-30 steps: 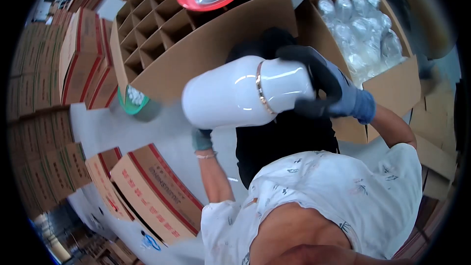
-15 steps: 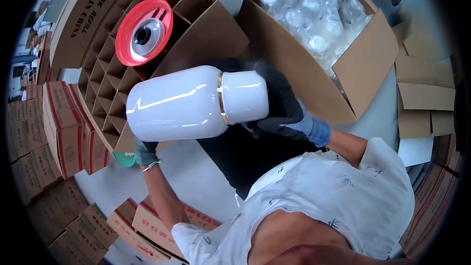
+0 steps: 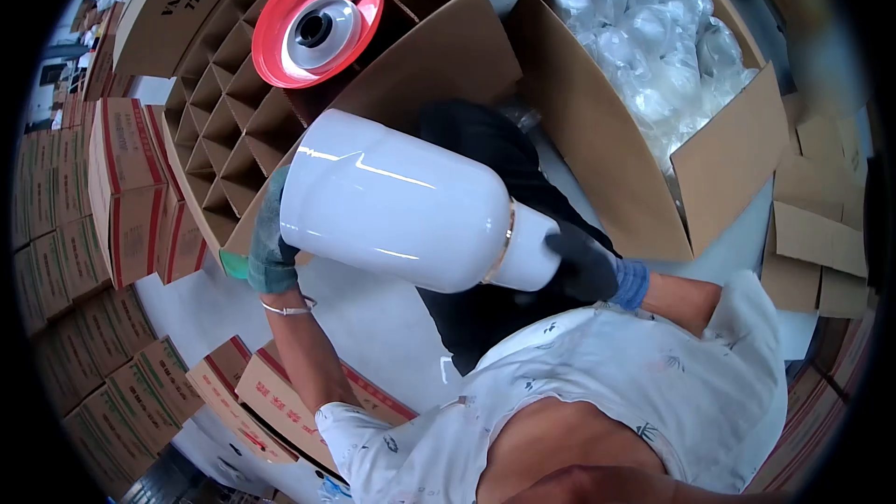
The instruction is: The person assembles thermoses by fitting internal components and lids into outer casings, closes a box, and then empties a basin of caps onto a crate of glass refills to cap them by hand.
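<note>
A large glossy white vacuum flask lies tilted across my lap, its white cap low and to the right beyond a gold ring. My left hand, in a grey-green glove, is closed around the base end, with its fingertips hidden behind the flask. On the cap is my right hand in a dark glove with a blue cuff, its fingers wrapped round the end and somewhat blurred. Beyond the flask, a red plastic flask part with a grey-and-black centre rests on the divided carton.
A large carton with cardboard dividers stands ahead on the left. To its right, an open carton holds several clear-wrapped items. Red-striped boxes are stacked at left, and flattened cardboard lies at far right.
The flask has turned so its cap end points lower right, and both hands have moved with it. My right hand has shifted down and toward my body. The camera view has shifted too.
</note>
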